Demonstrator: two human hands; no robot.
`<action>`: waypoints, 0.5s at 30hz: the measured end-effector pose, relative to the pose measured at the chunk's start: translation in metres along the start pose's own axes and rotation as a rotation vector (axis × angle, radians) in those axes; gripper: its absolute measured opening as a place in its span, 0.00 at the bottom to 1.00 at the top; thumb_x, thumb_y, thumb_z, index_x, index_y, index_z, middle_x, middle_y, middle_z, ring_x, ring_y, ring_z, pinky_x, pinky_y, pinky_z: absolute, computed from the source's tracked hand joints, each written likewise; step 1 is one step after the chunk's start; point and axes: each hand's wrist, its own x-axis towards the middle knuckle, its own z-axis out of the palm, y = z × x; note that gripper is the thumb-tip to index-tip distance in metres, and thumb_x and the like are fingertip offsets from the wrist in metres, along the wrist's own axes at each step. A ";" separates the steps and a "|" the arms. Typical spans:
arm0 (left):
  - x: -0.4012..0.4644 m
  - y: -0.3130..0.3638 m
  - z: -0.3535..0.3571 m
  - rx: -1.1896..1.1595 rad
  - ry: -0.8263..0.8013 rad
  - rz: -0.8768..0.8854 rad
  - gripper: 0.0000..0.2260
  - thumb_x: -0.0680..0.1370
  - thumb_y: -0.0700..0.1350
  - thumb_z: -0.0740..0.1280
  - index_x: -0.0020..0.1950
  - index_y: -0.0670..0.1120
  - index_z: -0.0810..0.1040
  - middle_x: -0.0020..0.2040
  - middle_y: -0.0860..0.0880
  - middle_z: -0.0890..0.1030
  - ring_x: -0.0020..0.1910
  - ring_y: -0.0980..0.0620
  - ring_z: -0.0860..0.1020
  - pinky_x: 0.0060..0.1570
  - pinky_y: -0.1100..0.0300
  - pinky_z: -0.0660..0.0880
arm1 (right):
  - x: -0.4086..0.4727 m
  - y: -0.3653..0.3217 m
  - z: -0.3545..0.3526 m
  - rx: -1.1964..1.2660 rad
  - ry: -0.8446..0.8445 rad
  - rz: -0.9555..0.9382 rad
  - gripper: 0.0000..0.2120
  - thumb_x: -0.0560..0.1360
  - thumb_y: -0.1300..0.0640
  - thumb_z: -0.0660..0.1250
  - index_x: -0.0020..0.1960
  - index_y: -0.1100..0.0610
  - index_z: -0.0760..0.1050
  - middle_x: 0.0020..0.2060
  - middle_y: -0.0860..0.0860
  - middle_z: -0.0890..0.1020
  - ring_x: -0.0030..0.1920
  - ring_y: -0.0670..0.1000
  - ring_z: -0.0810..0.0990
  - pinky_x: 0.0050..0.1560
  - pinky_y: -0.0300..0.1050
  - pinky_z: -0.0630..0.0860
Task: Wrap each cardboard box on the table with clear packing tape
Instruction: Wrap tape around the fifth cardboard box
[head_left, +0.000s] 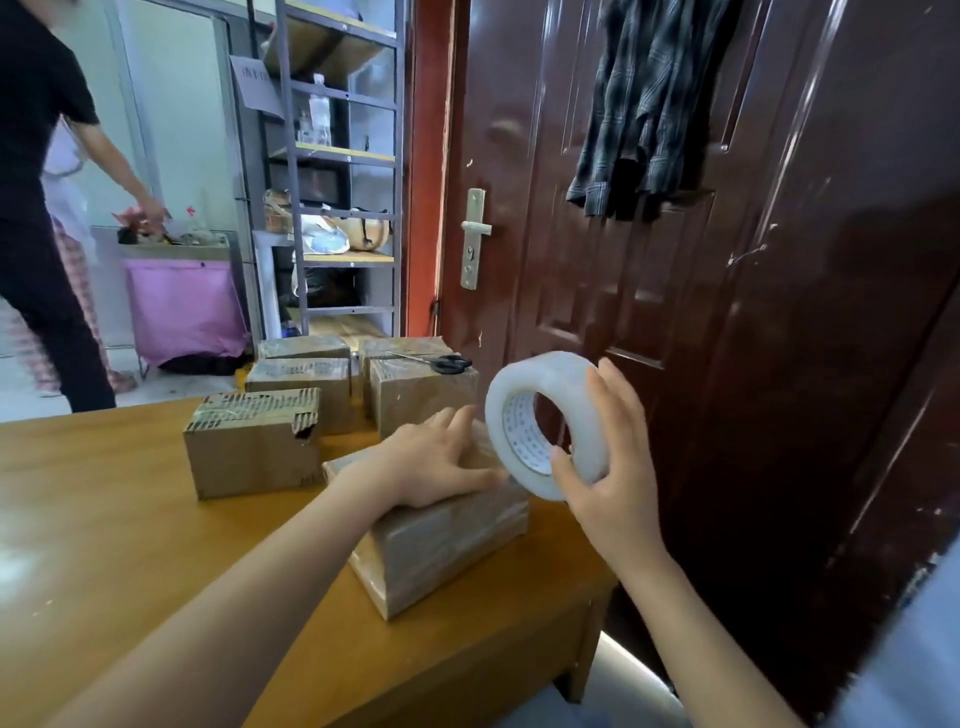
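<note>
A cardboard box (441, 545), shiny with clear tape, lies near the table's right edge. My left hand (431, 457) presses flat on its top with fingers straight. My right hand (613, 467) grips a roll of clear packing tape (545, 421) just above the box's right end, thumb on the roll's near rim and fingers round its far side. A torn, bare cardboard box (249, 447) stands to the left. Behind it are several more boxes (301, 384), some taped.
Black-handled scissors (447, 362) lie on a rear box (421, 395). The wooden table (130, 561) ends close at the right, next to a dark red door (727, 312). A person in black (41, 208) stands at the far left. Metal shelves (343, 171) stand behind.
</note>
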 end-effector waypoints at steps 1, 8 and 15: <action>0.000 0.003 0.001 -0.013 -0.009 -0.010 0.44 0.73 0.70 0.61 0.79 0.48 0.49 0.74 0.45 0.63 0.67 0.44 0.71 0.63 0.50 0.69 | -0.009 0.002 0.005 0.015 0.050 0.001 0.35 0.73 0.60 0.69 0.75 0.47 0.58 0.75 0.43 0.59 0.75 0.42 0.58 0.67 0.27 0.60; 0.004 0.009 0.003 0.038 0.026 -0.066 0.38 0.73 0.67 0.64 0.76 0.49 0.58 0.66 0.46 0.67 0.60 0.43 0.73 0.56 0.51 0.71 | -0.003 -0.007 -0.017 -0.028 -0.070 0.015 0.36 0.67 0.58 0.67 0.73 0.40 0.62 0.70 0.29 0.58 0.70 0.30 0.58 0.58 0.20 0.61; 0.006 0.005 0.004 0.015 0.037 -0.048 0.33 0.73 0.66 0.65 0.72 0.49 0.65 0.62 0.48 0.68 0.55 0.44 0.74 0.51 0.54 0.70 | 0.001 -0.019 -0.090 -0.313 -0.826 0.126 0.37 0.65 0.55 0.66 0.65 0.23 0.60 0.63 0.20 0.59 0.61 0.36 0.70 0.55 0.37 0.73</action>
